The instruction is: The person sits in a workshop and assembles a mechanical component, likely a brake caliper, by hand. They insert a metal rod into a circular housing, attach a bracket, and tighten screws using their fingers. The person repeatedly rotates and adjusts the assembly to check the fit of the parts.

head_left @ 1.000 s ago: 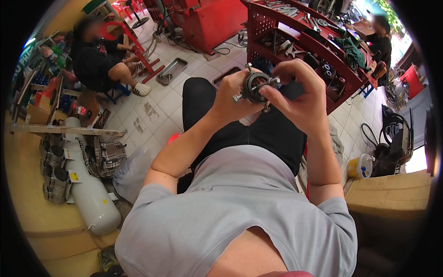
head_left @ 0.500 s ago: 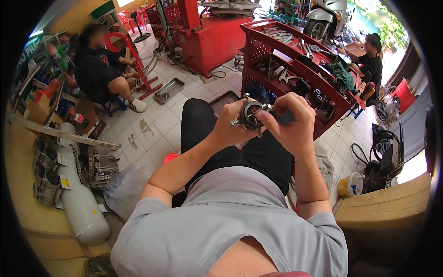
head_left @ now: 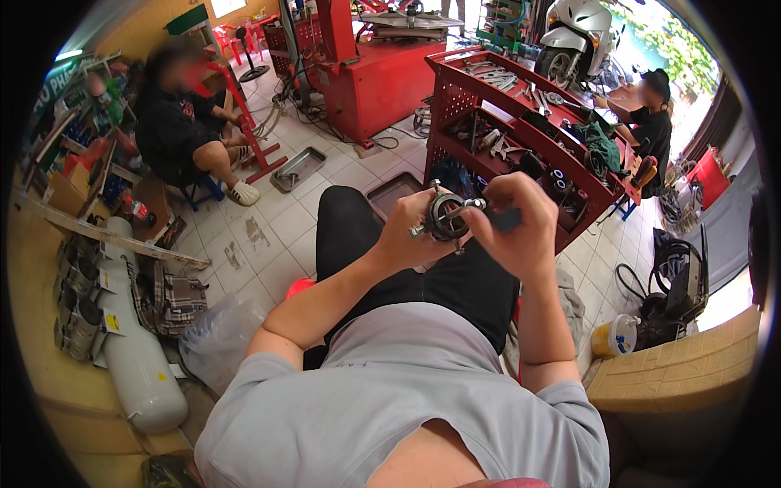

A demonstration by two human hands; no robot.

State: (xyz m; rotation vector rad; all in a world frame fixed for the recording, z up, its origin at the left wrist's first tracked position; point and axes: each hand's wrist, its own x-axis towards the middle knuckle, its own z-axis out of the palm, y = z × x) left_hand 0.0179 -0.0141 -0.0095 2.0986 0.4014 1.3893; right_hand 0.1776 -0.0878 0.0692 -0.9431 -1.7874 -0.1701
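Above my lap, my left hand (head_left: 404,228) is closed around a dark round metal ring part (head_left: 444,218) with several bolts sticking out of its rim. The part's open middle faces up toward me. My right hand (head_left: 522,218) is at the ring's right side, its thumb and fingers pinched together close to the opening. A dark grey patch shows beneath those fingers; whether it is something held, I cannot make out. My fingers hide part of the ring's right edge.
A red tool cart (head_left: 488,106) with wrenches stands ahead on the right. Metal trays (head_left: 299,169) lie on the tiled floor. One person (head_left: 175,122) sits at the left, another (head_left: 653,114) beyond the cart. A grey-white cylinder (head_left: 142,358) lies at the left; a bucket (head_left: 612,337) stands right.
The ring part and both hands sit slightly lower in the picture. My right fingers have shifted a little at the ring's right side, while my left hand keeps its grip.
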